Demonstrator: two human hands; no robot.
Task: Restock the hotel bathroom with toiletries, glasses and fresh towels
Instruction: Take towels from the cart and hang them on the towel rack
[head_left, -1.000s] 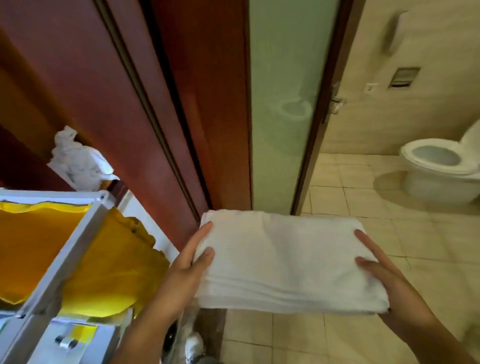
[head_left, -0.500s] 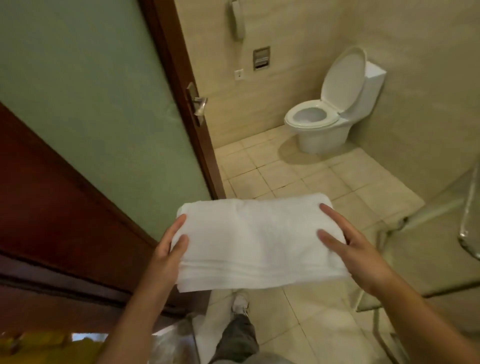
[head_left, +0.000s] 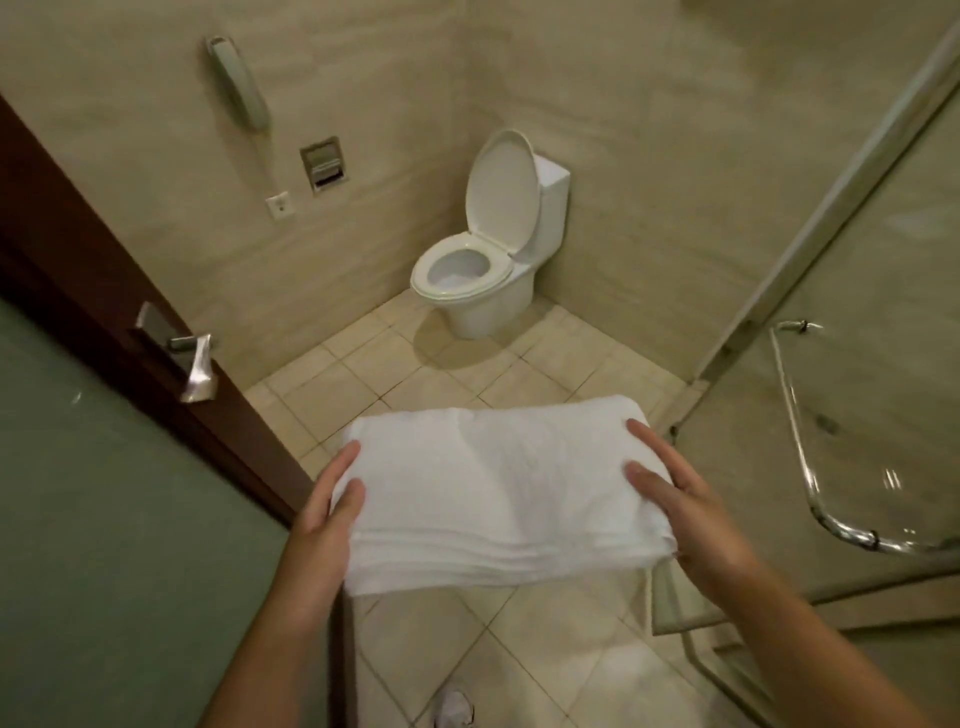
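- A folded white towel (head_left: 498, 493) is held flat in mid-air at the centre of the view, above the beige tiled floor (head_left: 395, 374), with its layered edge facing the person.
- The left hand (head_left: 324, 525) grips the towel's left end. Two digits lie on top of the cloth and the rest go underneath, out of sight.
- The right hand (head_left: 691, 514) grips the right end the same way (two digits on top, the others hidden beneath the fold).
- Both forearms reach in from the bottom edge, and the towel spans the gap between the hands.
- A white toilet (head_left: 483, 280) stands in the far corner with its lid raised against the cistern, well apart from the towel.
- On the wall left of the toilet are a handset phone (head_left: 239, 83), a recessed paper holder (head_left: 323, 165) below it and a small socket plate (head_left: 280, 206).
- On the left is a door (head_left: 104, 467) with a dark wood frame around a frosted green panel. Its metal lever handle (head_left: 195, 358) points into the room.
- On the right is a glass shower enclosure (head_left: 857, 364) with a curved chrome bar (head_left: 800, 441) on the pane.
- A light-coloured shoe (head_left: 454, 709) shows at the bottom edge (blurred, below the towel).
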